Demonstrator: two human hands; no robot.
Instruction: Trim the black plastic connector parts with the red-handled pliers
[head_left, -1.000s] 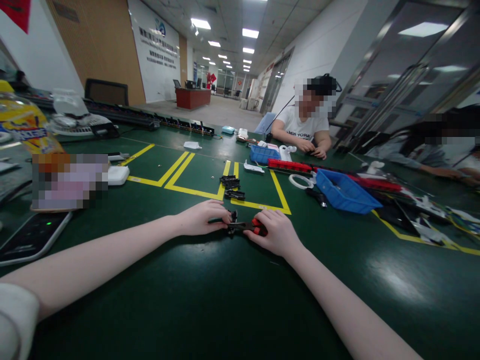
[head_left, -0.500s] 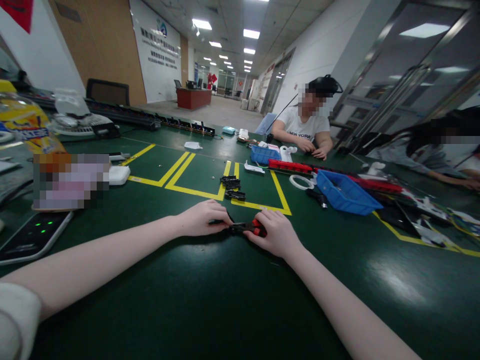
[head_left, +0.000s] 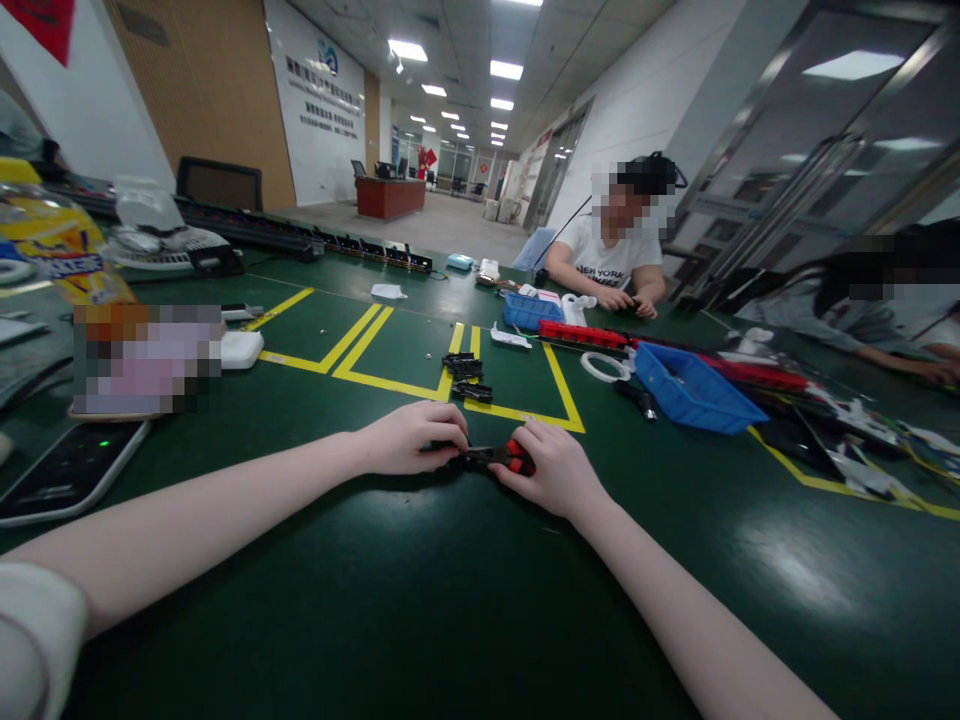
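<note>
My right hand [head_left: 551, 467] is closed around the red handles of a pair of pliers [head_left: 517, 457]. Their dark jaws point left and meet a small black part [head_left: 471, 460] at my left fingertips. My left hand [head_left: 415, 438] pinches that black part between thumb and fingers, and the fingers cover most of it. Whether the jaws grip the part or only touch it, I cannot tell. Just beyond my hands, several black plastic pieces [head_left: 466, 375] lie in a small group on the yellow tape lines.
A blue bin [head_left: 694, 390] sits to the right, beside a white ring [head_left: 605, 366] and a red strip [head_left: 585, 333]. A smaller blue bin [head_left: 531, 312] stands farther back. A phone [head_left: 71, 470] and a drink bottle [head_left: 64, 245] are at the left. A co-worker [head_left: 611, 260] sits across the table.
Both hands stay at nearly the same place with the pliers and the black part. My left fingers have shifted slightly. The whole view has moved a little.
</note>
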